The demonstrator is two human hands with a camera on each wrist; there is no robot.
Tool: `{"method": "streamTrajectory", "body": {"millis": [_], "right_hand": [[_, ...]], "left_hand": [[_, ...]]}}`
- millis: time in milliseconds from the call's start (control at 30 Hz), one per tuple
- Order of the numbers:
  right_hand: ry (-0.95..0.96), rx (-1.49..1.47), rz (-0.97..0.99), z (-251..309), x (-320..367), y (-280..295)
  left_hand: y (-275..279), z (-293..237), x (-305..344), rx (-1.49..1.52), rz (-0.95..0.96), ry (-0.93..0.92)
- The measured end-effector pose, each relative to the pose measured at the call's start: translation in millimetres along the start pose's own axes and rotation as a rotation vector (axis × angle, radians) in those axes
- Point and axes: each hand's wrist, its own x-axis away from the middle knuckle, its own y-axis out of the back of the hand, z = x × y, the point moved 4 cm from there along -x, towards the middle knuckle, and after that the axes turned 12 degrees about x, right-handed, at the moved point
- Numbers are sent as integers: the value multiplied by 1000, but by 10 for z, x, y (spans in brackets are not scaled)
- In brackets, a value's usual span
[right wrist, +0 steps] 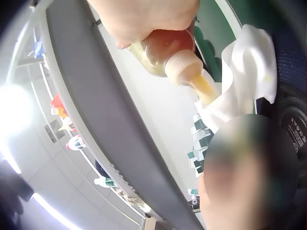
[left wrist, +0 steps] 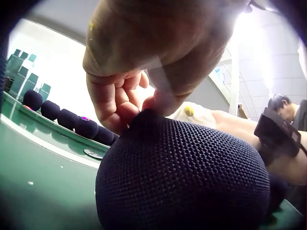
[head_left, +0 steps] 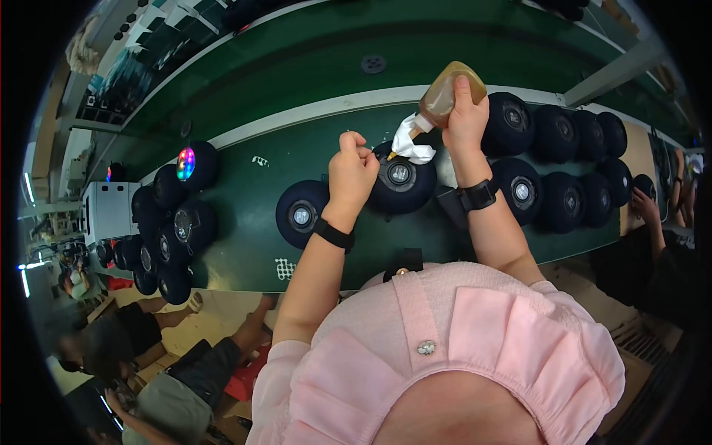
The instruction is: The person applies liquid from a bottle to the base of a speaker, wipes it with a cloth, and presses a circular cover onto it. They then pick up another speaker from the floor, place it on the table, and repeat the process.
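One round speaker (head_left: 401,180) in the middle of the green bench (head_left: 252,200), between two busy hands.

Dark blue and ball-shaped, wrapped in bumpy knitted mesh, with a shiny round disc in its face. Tightly curled left hand (head_left: 352,172), fingertips (left wrist: 115,106) pinching the mesh at the top edge. Soft see-through bottle (head_left: 449,93) of brown-yellow goo gripped in the right hand (head_left: 466,119), tipped down, pale nozzle poking into a crumpled white cloth (head_left: 410,141) resting on the speaker. More round speakers (head_left: 549,130) lined up just beside.

Bright overhead glare, fisheye-warped edges (wrist views blurred up close).
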Motion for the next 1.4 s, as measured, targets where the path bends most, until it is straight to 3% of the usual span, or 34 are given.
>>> {"method": "streamTrajectory", "body": {"millis": [267,533,633,700,800,900,967,1100,1400], "right_hand": [[187,255,33,161,86,-275],[297,313,148,364,194,-443],[376,395,205,439,293,-507],[546,437,272,534,395,-561],[582,459,251,546,410,-552],[513,404,208,460,326,-506],[437,353,177,436,286,-495],[462,405,98,430,269,-424],[522,352,147,513,415,-291]], "left_hand": [[-19,-26,17,48,35,6],[-24,-21,19,30,34,25],[-18,-18,8,18,37,5],[-28,-32,5,14,38,-13],[-27,-71,-3,-32,30,-93],[-43,-31,19,16,42,-3],[-40,-42,8,10,35,-36],[-43,-39,18,5,42,-56],[-47,-69,21,-40,39,-85]]}}
